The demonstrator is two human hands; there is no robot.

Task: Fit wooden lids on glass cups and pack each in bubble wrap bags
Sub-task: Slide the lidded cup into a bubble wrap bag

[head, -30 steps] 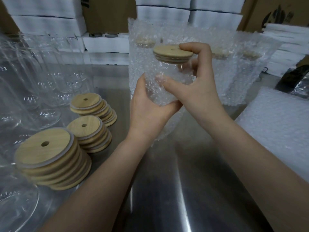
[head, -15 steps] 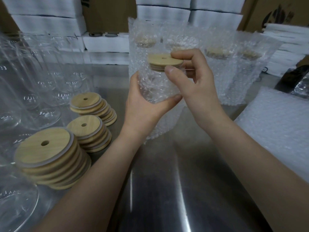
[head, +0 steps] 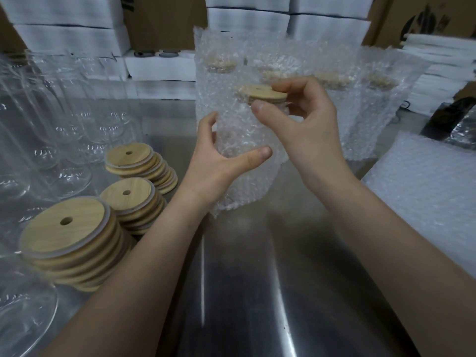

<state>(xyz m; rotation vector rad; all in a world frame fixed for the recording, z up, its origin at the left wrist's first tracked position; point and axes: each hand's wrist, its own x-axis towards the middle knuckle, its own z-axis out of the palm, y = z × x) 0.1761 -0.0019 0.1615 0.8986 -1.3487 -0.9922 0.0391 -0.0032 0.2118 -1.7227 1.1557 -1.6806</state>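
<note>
- left hand (head: 219,163) is curled round the lower part of the bubble wrap bag (head: 244,191), thumb across the front, holding it up off the desk (head: 257,279)
- right hand (head: 309,124) pinches the wooden lid (head: 260,92) at its rim, thumb in front and index finger over the far edge, other fingers loosely curled
- glass cup (head: 247,130) sits inside the bag and shows only dimly through the bubbles; the lid shows bare at the bag mouth, so the cup looks not fully in
- risk: the hold is on the lid only, so if the lid is a loose fit it could pop off and the cup drop
- risk: the left grip is through slick wrap, so the cup could slide down and pull the bag out of the hand
- risk: the lid rim could snag on the bag mouth, which would tilt or unseat the lid
- risk: the bag's loose tail hangs just above the desk; I can't tell whether the bottom is sealed
- risk: lid stacks (head: 67,228) and bare cups (head: 51,112) stand near the left forearm, so a wide elbow swing could knock them
</note>
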